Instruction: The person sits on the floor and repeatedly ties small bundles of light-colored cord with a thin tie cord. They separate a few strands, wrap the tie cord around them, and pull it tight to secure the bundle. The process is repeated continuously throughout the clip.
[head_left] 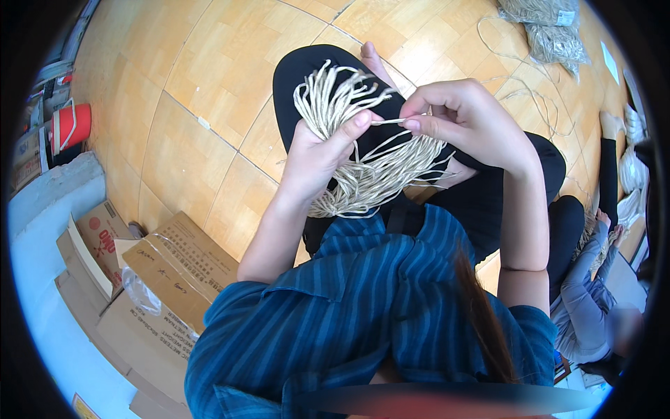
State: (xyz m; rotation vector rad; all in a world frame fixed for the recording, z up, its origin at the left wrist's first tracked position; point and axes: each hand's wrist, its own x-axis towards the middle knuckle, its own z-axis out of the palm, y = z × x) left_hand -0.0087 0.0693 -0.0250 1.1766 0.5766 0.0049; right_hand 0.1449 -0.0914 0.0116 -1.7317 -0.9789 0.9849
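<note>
My left hand [319, 150] is closed around a thick bundle of pale beige cords [328, 101], whose loose ends fan out above the thumb. Between my two hands runs a short stretch of one cord [388, 121], pulled straight. The thumb and index finger of my right hand [464, 122] pinch its other end. More cords [380, 174] from the bundle hang down over my lap, spread below both hands. Whether these strands are knotted under the left palm is hidden.
I sit cross-legged on a tiled floor [202, 63]. Cardboard boxes [185, 255] stand at the left, with a red bucket [73, 126] beyond. Plastic-wrapped bundles [555, 42] and loose strands [537, 98] lie at the far right. Another person [586, 307] sits at my right, also handling cords.
</note>
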